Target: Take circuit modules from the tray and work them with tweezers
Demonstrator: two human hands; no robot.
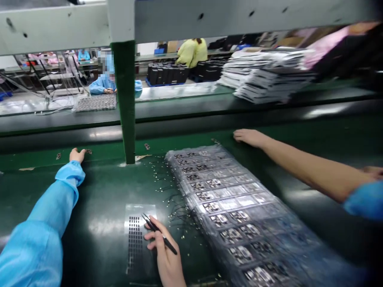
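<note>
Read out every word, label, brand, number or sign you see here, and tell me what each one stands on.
There is no readable text anywhere.
Tweezers: no lettering can be made out.
Small parts in the plastic trays: any markings are too small and blurred to read.
Black boxes behind: too blurred to read.

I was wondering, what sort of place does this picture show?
Probably an electronics assembly workshop: clear plastic trays of small circuit-like parts lie on a green work surface, the right hand holds black tweezers, and a person in blue workwear is farther back.
</note>
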